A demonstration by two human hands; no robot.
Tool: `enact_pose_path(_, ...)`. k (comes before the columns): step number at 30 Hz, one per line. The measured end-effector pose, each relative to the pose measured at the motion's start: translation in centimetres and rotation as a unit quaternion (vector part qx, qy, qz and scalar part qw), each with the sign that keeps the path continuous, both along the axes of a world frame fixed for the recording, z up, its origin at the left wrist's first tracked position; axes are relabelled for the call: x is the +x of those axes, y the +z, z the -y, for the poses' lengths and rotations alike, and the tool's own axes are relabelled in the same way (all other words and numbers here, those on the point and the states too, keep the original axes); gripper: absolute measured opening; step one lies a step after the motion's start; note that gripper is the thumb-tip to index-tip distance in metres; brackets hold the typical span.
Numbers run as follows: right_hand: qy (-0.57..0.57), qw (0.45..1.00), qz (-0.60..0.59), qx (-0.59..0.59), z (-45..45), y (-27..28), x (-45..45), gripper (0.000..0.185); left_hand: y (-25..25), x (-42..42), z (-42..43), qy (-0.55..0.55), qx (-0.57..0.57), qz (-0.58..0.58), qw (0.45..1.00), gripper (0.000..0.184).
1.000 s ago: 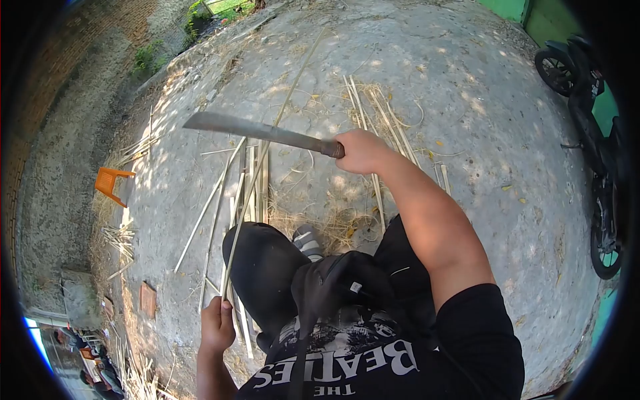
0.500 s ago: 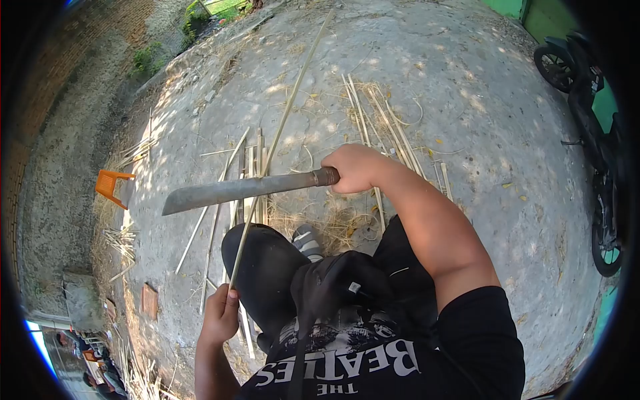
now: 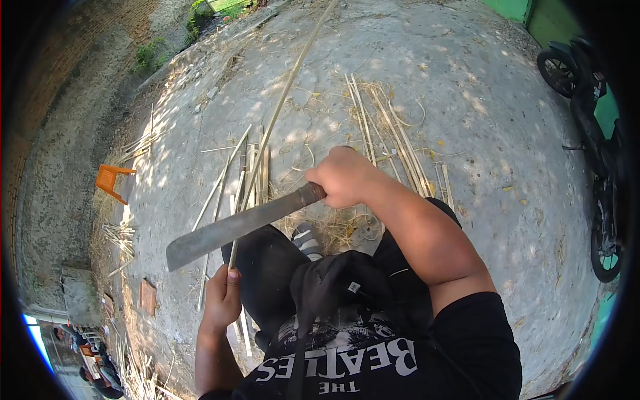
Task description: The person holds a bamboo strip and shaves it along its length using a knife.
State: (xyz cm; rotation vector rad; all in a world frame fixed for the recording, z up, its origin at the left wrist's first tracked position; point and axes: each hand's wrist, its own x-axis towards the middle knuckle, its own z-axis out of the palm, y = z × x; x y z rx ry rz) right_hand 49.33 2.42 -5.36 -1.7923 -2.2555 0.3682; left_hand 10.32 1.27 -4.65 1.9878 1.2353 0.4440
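My right hand [image 3: 342,177] is wrapped round the handle of a machete [image 3: 233,227], whose broad grey blade points left and down. The blade lies across a long thin bamboo strip [image 3: 288,83], covering part of it; whether the edge bites into it I cannot tell. Below the blade, my left hand [image 3: 222,298] grips the near end of the strip, thumb along it. From there the strip slants up past the top of the view. My left knee, in dark cloth, is beside the strip.
Several cut strips [image 3: 395,133] lie on the concrete ahead, with more beside my left leg. Thin shavings [image 3: 337,230] gather around my feet. An orange plastic stool [image 3: 113,181] stands at left, a motorcycle [image 3: 587,147] at right. People [image 3: 93,360] sit at lower left.
The machete has come down along the strip toward my left hand, its tip dropping lower. My right hand has shifted left and slightly down. My left hand has barely moved.
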Motion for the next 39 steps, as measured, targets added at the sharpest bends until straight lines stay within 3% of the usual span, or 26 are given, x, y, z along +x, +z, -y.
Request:
enact_pose_path(3,-0.13,0.986,-0.069,-0.083,-1.2,-0.5,4.6,0.016,1.0,-1.2,0.3,-0.001,0.002,-0.032,0.999,0.046)
enact_pose_path(6,-0.137,0.989,-0.043,-0.036,-0.6,-0.4,4.4,0.014,-0.4,-1.2,-0.2,0.005,0.018,-0.038,0.999,0.047)
enact_pose_path(10,-0.085,0.992,-0.084,-0.04,0.4,-1.4,1.1,0.014,-1.3,0.1,0.1,0.039,-0.021,-0.014,0.999,0.048)
enact_pose_path(15,0.012,0.999,-0.026,0.015,0.6,0.1,-0.9,0.014,-1.2,1.0,-0.6,0.0,-0.006,-0.005,1.0,0.048)
enact_pose_path(21,-0.178,0.981,-0.036,-0.074,-1.1,-0.3,5.7,0.018,0.1,-1.5,-0.4,-0.026,-0.003,-0.064,0.998,0.047)
enact_pose_path(24,-0.177,0.979,-0.033,-0.091,-0.4,0.2,4.2,0.018,-0.7,-1.6,-0.3,-0.01,-0.027,-0.054,0.998,0.046)
enact_pose_path(30,0.017,0.998,-0.031,-0.054,0.1,-0.9,-1.2,0.014,-2.9,0.7,-0.8,0.023,-0.05,0.005,0.998,0.045)
enact_pose_path(33,0.037,0.999,0.021,-0.019,-0.6,-0.4,-1.5,0.014,-2.6,0.0,-0.8,0.02,-0.024,-0.009,0.999,0.046)
enact_pose_path(36,-0.12,0.991,-0.051,-0.039,-1.7,-0.8,3.4,0.016,-1.1,-2.4,0.5,0.024,-0.029,-0.028,0.999,0.048)
enact_pose_path(39,-0.185,0.976,-0.077,-0.08,-1.9,-1.0,6.1,0.018,-0.7,-2.9,1.0,0.014,-0.043,-0.039,0.998,0.049)
